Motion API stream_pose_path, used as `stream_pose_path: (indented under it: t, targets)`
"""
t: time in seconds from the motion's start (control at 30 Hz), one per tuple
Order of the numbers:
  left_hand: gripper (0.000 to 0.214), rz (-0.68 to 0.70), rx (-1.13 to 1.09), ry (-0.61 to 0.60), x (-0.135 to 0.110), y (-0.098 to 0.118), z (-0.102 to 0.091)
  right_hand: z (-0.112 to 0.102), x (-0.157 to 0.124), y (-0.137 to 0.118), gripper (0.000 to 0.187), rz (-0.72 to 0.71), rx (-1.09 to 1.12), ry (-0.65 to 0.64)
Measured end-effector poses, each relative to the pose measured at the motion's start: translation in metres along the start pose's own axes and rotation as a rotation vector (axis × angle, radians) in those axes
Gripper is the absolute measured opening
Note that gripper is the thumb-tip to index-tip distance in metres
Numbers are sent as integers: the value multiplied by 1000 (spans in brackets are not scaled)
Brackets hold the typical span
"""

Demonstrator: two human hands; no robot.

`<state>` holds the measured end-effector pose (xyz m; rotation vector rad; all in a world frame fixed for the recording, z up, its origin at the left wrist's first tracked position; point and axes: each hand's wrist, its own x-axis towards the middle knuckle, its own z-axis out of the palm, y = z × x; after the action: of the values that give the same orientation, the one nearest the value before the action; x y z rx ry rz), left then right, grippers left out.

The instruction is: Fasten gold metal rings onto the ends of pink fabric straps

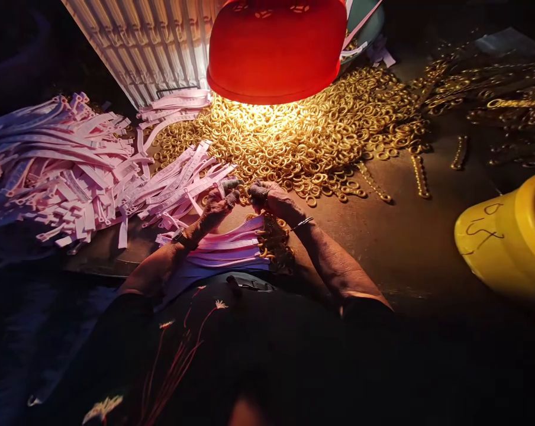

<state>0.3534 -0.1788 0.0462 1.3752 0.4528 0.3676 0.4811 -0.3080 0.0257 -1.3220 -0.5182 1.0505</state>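
Note:
My left hand [218, 207] and my right hand [270, 198] meet fingertip to fingertip at the near edge of a big heap of small gold rings [303, 136]. Both hands are pinched closed; fabric guards cover some fingertips. What they pinch is too small to name. Under my wrists lies a stack of pink strips [225, 245] with gold rings threaded on their right ends [274, 239]. A loose fan of pink strips [183, 180] lies just left of my left hand.
A red lamp shade [276, 47] hangs low over the ring heap. A large pile of pink strips [58, 165] fills the left. A yellow container [509, 239] with black marks stands at the right. More gold rings and chains [493, 100] lie far right. A ribbed white panel [147, 41] stands behind.

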Motion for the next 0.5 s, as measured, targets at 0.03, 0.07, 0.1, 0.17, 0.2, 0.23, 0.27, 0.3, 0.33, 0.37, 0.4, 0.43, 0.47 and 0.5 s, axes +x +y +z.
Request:
stream_pose_path:
  t: [0.03, 0.07, 0.1, 0.17, 0.2, 0.23, 0.27, 0.3, 0.33, 0.37, 0.4, 0.43, 0.47, 0.5]
  targets:
    - [38, 24, 14, -48, 0, 1, 1, 0, 0, -1, 43, 20, -6, -35]
    - [39, 44, 32, -94, 1, 0, 2, 0, -1, -1, 41, 42, -11, -59]
    - [39, 55, 55, -132, 1, -1, 2, 0, -1, -2, 39, 65, -12, -76]
    - [33, 60, 111, -171, 3, -5, 2, 0, 0, -2, 37, 103, -12, -96]
    - [30, 67, 149, -166, 4, -8, 2, -1, 0, -1, 36, 117, -20, -98]
    - [28, 83, 194, -147, 4, -11, 2, -1, 0, -1, 36, 126, -30, -94]
    - [30, 109, 241, -114, 4, -14, 1, -1, 1, 0, 36, 134, -42, -88]
    - [33, 141, 287, -76, 4, -17, 1, -1, 1, 1, 37, 135, -47, -83]
    - [36, 172, 327, -39, 3, -19, 1, -1, 2, 2, 37, 133, -44, -75]
    - [38, 195, 358, -13, 3, -21, 2, -1, 2, 3, 38, 133, -34, -66]
    - [39, 207, 380, -2, 3, -22, 2, -1, 2, 4, 39, 138, -20, -54]
    - [39, 208, 394, 1, 4, -23, 3, -1, 2, 5, 39, 147, -4, -31]
    - [39, 203, 403, -3, 5, -24, 3, -1, 2, 6, 38, 157, 14, -6]
    - [39, 194, 407, -2, 6, -24, 4, -1, 1, 7, 38, 168, 33, 26]
